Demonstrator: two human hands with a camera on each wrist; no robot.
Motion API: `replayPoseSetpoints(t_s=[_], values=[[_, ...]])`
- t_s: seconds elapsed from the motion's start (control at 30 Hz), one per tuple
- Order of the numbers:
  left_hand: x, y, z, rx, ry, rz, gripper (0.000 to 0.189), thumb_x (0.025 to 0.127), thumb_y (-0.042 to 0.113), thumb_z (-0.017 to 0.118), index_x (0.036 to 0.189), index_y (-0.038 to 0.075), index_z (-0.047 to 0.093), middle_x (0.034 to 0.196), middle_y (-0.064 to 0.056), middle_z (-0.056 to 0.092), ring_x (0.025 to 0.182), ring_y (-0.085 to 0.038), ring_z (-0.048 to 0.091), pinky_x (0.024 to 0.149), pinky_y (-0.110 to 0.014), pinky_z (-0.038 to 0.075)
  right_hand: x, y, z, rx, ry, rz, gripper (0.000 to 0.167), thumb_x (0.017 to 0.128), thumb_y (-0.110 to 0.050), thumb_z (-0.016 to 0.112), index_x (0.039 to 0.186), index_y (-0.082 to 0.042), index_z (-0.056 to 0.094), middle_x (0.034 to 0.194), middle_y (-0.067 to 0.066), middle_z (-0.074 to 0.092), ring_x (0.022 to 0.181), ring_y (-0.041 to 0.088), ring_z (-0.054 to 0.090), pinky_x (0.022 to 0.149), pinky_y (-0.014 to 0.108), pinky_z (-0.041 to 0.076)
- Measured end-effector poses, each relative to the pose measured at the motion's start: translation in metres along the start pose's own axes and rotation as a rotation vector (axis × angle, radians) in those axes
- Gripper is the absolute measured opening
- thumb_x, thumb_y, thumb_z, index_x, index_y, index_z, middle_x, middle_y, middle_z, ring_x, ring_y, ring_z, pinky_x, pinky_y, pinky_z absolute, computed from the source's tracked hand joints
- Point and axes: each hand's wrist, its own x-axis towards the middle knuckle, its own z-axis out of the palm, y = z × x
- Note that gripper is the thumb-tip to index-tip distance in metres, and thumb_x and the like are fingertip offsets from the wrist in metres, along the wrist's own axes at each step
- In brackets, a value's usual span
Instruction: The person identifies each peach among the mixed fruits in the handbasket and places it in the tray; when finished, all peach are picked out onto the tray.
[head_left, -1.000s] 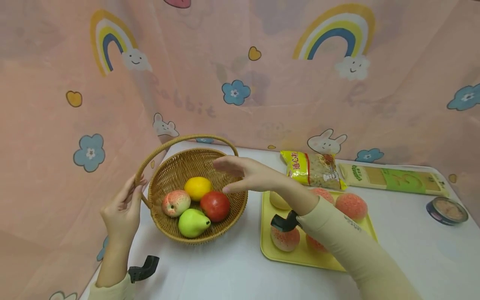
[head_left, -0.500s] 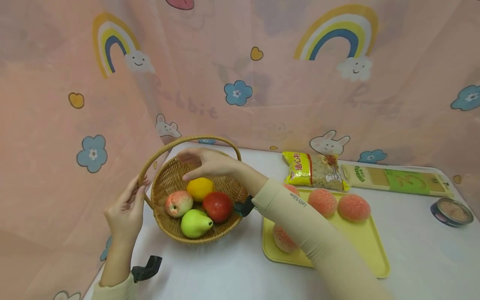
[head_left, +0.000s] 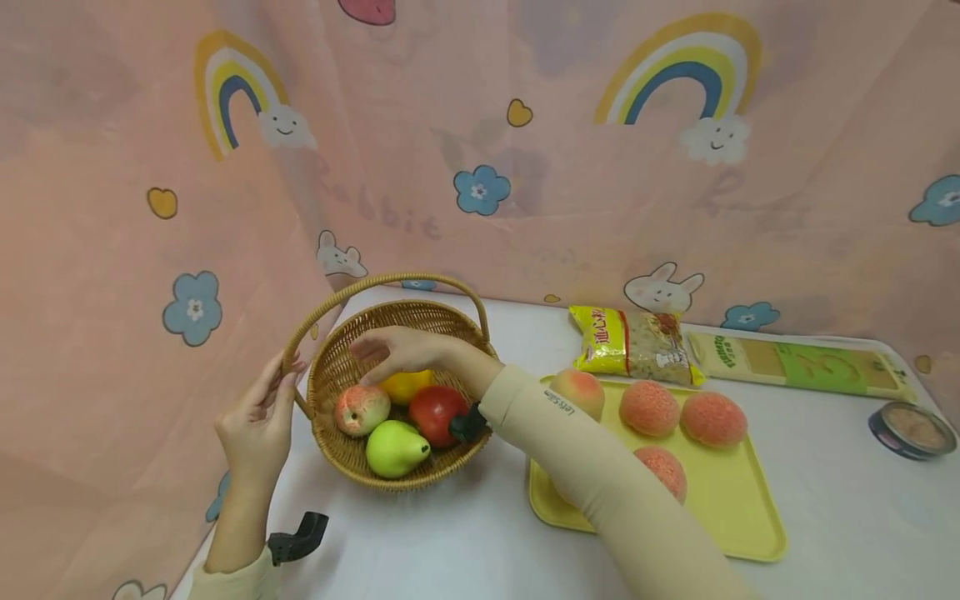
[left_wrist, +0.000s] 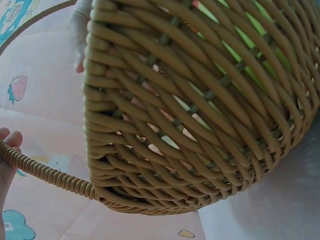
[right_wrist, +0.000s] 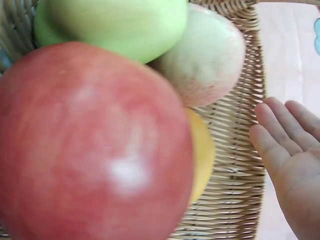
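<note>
My left hand [head_left: 255, 421] grips the left side of the arched handle [head_left: 390, 277] of a brown wicker basket [head_left: 420, 315]. Inside the basket lie a pinkish-white peach [head_left: 362, 410], a green pear [head_left: 397, 450], a red apple-like fruit [head_left: 437, 412] and a yellow lemon [head_left: 408, 387]. My right hand [head_left: 408, 348] hovers over the basket, nearest the lemon and peach, and partly covers the lemon. In the right wrist view the fingers [right_wrist: 282, 125] are extended, apart from the fruit. The left wrist view shows the basket's woven outside [left_wrist: 200, 105] close up.
A yellow tray [head_left: 750, 508] with several pink round pieces, some hidden by the right sleeve, stands right of the basket. Behind it lie a yellow-and-clear food bag [head_left: 637, 346] and a long noodle packet [head_left: 802, 364]. A round tin [head_left: 912, 429] sits at far right.
My right hand has moved left from the basket's right side, then lowered toward the lemon and peach. The left hand keeps its grip on the handle.
</note>
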Motion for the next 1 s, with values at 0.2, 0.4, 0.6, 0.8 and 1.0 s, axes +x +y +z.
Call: replayPoseSetpoints(t_s=[0.2, 0.4, 0.6, 0.8, 1.0], values=[[0.001, 0.003, 0.0, 0.013, -0.006, -0.002, 0.037, 0.078, -0.02, 0.063, 0.113, -0.007, 0.066, 0.095, -0.025, 0.069, 0.094, 0.008, 0.064, 0.081, -0.008, 0.051, 0.002, 0.011, 0.007, 0.033, -0.075, 0.035, 0.066, 0.087, -0.015, 0.067, 0.144, 0.0, 0.035, 0.147, 0.014, 0.042, 0.134, 0.024, 0.041, 0.11, 0.026, 0.038], [0.001, 0.003, 0.0, 0.016, -0.013, -0.005, 0.036, 0.079, -0.019, 0.063, 0.113, -0.006, 0.067, 0.094, -0.028, 0.069, 0.093, 0.007, 0.064, 0.081, -0.009, 0.052, 0.004, 0.016, 0.011, 0.014, -0.094, 0.068, 0.066, 0.086, -0.015, 0.068, 0.143, 0.0, 0.037, 0.146, 0.012, 0.043, 0.133, 0.022, 0.042, 0.11, 0.024, 0.037], [0.0, 0.001, 0.0, 0.024, -0.008, -0.016, 0.037, 0.079, -0.019, 0.063, 0.113, -0.006, 0.066, 0.094, -0.026, 0.069, 0.094, 0.008, 0.064, 0.081, -0.007, 0.051, 0.006, 0.017, 0.015, -0.082, -0.106, 0.087, 0.07, 0.084, -0.023, 0.07, 0.144, -0.005, 0.039, 0.146, 0.006, 0.043, 0.131, 0.014, 0.042, 0.11, 0.022, 0.035], [0.0, 0.001, -0.001, 0.028, -0.001, -0.014, 0.036, 0.079, -0.017, 0.064, 0.113, -0.005, 0.067, 0.093, -0.026, 0.069, 0.093, 0.008, 0.064, 0.081, -0.008, 0.051, 0.009, 0.016, 0.017, -0.165, -0.126, 0.095, 0.073, 0.083, -0.027, 0.071, 0.145, -0.006, 0.038, 0.143, 0.003, 0.045, 0.126, 0.01, 0.042, 0.109, 0.02, 0.033], [0.0, 0.002, -0.002, 0.023, -0.015, -0.002, 0.035, 0.082, -0.014, 0.063, 0.115, -0.003, 0.067, 0.095, -0.025, 0.07, 0.094, 0.006, 0.065, 0.082, -0.009, 0.052, 0.007, 0.014, 0.017, -0.123, -0.12, 0.085, 0.072, 0.083, -0.024, 0.07, 0.144, -0.004, 0.038, 0.144, 0.005, 0.045, 0.129, 0.013, 0.043, 0.109, 0.02, 0.035]])
